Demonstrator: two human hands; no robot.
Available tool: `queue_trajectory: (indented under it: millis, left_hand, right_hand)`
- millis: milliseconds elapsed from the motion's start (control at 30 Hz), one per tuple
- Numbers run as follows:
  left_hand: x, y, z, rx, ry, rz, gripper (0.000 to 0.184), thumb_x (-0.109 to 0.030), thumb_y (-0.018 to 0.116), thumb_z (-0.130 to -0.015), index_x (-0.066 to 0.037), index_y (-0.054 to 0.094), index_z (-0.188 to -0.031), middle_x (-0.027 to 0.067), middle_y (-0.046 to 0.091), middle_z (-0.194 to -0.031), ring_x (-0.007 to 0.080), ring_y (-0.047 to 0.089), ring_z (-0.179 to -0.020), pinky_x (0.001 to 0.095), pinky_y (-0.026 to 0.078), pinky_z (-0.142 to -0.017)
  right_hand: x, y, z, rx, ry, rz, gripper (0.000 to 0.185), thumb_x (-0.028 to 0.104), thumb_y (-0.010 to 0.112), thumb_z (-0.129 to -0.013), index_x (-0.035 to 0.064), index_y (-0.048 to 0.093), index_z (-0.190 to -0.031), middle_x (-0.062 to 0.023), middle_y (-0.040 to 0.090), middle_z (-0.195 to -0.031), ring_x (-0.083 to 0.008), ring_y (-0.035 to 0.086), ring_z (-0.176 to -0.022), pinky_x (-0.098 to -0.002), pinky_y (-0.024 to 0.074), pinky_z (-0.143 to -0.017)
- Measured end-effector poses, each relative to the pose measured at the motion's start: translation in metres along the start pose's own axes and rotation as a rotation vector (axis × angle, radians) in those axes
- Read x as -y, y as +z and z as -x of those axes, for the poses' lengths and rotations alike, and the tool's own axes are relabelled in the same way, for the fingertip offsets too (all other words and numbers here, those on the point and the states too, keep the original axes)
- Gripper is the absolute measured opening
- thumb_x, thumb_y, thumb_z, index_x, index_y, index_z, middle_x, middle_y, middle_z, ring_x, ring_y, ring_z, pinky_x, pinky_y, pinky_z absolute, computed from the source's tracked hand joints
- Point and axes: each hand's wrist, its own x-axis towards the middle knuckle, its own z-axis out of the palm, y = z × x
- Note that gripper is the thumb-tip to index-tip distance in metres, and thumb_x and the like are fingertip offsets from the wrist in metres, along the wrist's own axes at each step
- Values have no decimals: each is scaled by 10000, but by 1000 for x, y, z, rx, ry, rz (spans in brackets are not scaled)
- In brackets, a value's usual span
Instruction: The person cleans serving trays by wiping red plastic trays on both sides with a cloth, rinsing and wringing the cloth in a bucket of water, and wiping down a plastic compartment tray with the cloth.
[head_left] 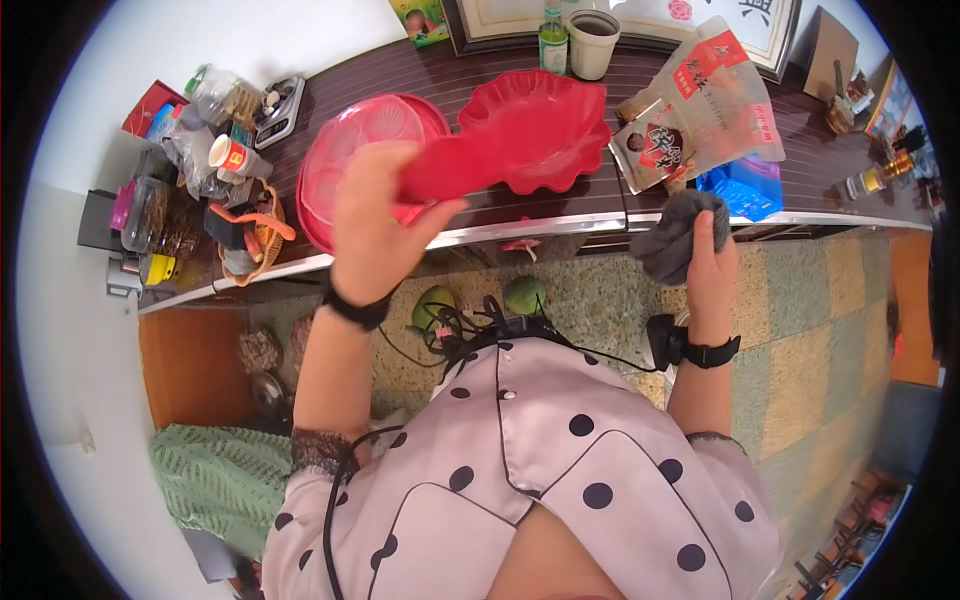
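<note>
My left hand [380, 225] is raised over the counter's front edge, its fingers closed on a red plastic piece [452, 165] that motion blurs; its exact shape I cannot make out. Behind that piece lies a red scalloped tray [545, 120]. Left of it, partly hidden by my hand, is a round red tray [318, 195] with a clear, compartmented insert [385, 122]. My right hand [708, 270] grips a crumpled dark grey cloth [672, 238] just in front of the counter edge, below a large plastic food bag [715, 110] and a blue packet [745, 188].
A green bottle [552, 40] and a white cup [593, 45] stand at the back by a framed picture [470, 30]. Jars, a paper cup [238, 157] and a wicker basket [262, 245] crowd the left end. Green melons [525, 294] and cables lie below the counter.
</note>
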Motion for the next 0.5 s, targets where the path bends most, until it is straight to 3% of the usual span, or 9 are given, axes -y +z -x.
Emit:
queue_trajectory:
  millis: [67,167,267,500]
  left_hand:
    - [10,41,-11,71,232,-102,359,-131,770,-657,-75,627,-981,88,635,-931,281,590,-887,401,450,-793]
    - [29,98,-6,190,328,-129,179,-112,598,-774,-109,657,-943,28,649,-912,216,596,-856,356,442,-738]
    - [45,136,2,236,308,-134,179,-111,586,-783,-112,654,-948,22,646,-900,214,596,-864,353,442,-736]
    - [65,181,29,413,285,-83,367,-64,542,-819,-121,626,-1171,58,634,-996,246,593,-938,359,470,-839]
  right_hand:
    - [-3,-6,7,0,-4,30,385,342,514,-985,-15,627,-1077,-48,643,-954,-126,570,-878,-273,459,-793]
    - [-15,-16,20,-37,12,63,376,327,508,-987,-18,628,-1076,-53,647,-972,-131,569,-903,-282,454,-815]
    - [-22,-32,35,-3,64,70,371,322,507,-986,-17,632,-1071,-63,649,-988,-145,567,-911,-291,449,-825]
    - [-22,-48,50,-78,102,176,382,328,518,-981,-22,627,-1090,-73,654,-987,-151,574,-905,-294,455,-813]
